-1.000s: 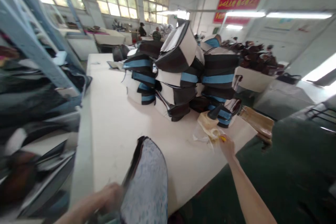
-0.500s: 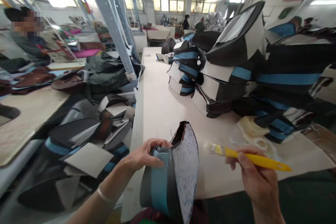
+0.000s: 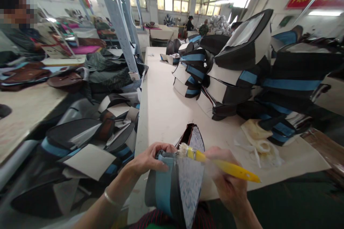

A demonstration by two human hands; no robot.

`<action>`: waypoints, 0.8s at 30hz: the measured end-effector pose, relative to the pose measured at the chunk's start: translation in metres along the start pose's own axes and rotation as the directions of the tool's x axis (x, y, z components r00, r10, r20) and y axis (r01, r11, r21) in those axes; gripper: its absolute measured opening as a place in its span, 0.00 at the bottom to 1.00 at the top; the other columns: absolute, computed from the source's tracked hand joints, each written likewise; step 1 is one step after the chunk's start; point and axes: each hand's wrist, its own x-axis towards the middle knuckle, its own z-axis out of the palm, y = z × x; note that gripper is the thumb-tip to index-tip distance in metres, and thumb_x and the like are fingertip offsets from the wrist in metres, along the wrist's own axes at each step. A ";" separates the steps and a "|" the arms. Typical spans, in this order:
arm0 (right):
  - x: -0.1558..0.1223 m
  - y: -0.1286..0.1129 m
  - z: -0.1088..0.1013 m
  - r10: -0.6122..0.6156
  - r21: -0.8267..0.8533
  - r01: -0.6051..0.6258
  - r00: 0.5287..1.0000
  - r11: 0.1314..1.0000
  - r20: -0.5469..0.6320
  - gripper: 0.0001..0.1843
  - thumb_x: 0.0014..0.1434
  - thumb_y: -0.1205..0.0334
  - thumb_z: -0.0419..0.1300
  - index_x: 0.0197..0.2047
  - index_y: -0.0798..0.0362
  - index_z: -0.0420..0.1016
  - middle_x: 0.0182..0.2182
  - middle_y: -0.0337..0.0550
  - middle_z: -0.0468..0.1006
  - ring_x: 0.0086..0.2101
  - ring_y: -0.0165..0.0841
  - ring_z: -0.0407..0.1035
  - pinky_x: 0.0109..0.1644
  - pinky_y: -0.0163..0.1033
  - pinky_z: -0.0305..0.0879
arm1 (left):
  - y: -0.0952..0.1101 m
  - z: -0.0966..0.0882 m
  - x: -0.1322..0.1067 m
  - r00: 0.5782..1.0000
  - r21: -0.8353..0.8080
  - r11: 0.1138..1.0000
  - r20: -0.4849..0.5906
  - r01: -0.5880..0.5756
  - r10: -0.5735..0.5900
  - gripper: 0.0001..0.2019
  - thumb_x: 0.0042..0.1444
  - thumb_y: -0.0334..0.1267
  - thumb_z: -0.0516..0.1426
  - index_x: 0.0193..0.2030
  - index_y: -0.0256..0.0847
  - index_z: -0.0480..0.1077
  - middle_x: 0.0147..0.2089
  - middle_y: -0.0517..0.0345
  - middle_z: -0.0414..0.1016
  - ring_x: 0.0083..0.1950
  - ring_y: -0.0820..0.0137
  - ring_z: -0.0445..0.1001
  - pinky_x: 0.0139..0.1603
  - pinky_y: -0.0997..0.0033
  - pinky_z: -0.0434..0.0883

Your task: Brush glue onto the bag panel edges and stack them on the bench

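Observation:
My left hand (image 3: 156,159) grips the upper edge of a black and blue fabric bag piece (image 3: 164,182), its thumb lying on the blue band. The piece stands on end at the table's near edge, with a white-and-blue patterned panel (image 3: 190,175) facing right. In my right hand (image 3: 225,175) is a yellow-handled paintbrush (image 3: 228,170), held nearly level. Its pale bristles are at the piece's top edge, close by my left fingertips; whether they touch cannot be made out. My right fingers are partly blurred.
A cream-topped table (image 3: 166,114) runs ahead. Stacked black, white and blue bag pieces (image 3: 233,57) stand at its right. A plastic bag with a yellowish container (image 3: 262,145) lies nearer. More pieces (image 3: 88,161) fill the low left. A blue metal post (image 3: 118,21) rises there; a person (image 3: 20,39) sits far left.
My right hand has brought the paintbrush left, from over the bare table to the top edge of the bag piece. My left hand keeps its hold. The view has turned slightly right.

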 end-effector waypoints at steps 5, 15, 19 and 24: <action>-0.002 -0.001 0.009 0.015 0.008 -0.015 1.000 1.000 0.013 0.07 0.64 0.70 0.55 0.43 0.49 0.68 0.34 0.39 0.71 0.34 0.32 0.69 0.39 0.39 0.66 | -0.005 -0.004 -0.002 0.999 -0.008 0.999 -0.008 -0.039 0.039 0.17 0.39 0.39 0.68 0.24 0.39 0.62 0.29 0.59 0.63 0.33 0.70 0.61 0.34 0.70 0.58; 0.002 0.017 0.022 0.116 0.004 -0.116 0.986 0.993 -0.117 0.02 0.65 0.66 0.55 0.40 0.49 0.67 0.31 0.37 0.70 0.28 0.30 0.68 0.30 0.35 0.64 | -0.009 -0.014 -0.009 0.999 -0.014 0.999 -0.020 -0.044 0.043 0.19 0.37 0.42 0.69 0.25 0.39 0.61 0.31 0.58 0.65 0.36 0.68 0.63 0.37 0.68 0.59; 0.004 0.021 0.028 0.084 0.007 -0.084 0.994 0.996 -0.068 0.02 0.64 0.66 0.56 0.38 0.49 0.68 0.29 0.36 0.68 0.26 0.29 0.66 0.29 0.34 0.63 | -0.012 -0.021 -0.012 0.999 0.029 0.999 -0.017 -0.031 0.031 0.20 0.36 0.42 0.69 0.24 0.39 0.60 0.30 0.59 0.64 0.36 0.68 0.63 0.38 0.68 0.61; 0.003 0.021 0.022 0.161 0.063 -0.150 0.962 0.987 -0.219 0.02 0.64 0.63 0.57 0.38 0.50 0.68 0.30 0.36 0.70 0.29 0.30 0.67 0.32 0.34 0.64 | 0.008 -0.047 -0.019 0.998 0.083 0.994 -0.009 0.068 -0.067 0.20 0.38 0.50 0.66 0.31 0.39 0.67 0.36 0.55 0.68 0.39 0.64 0.65 0.41 0.67 0.63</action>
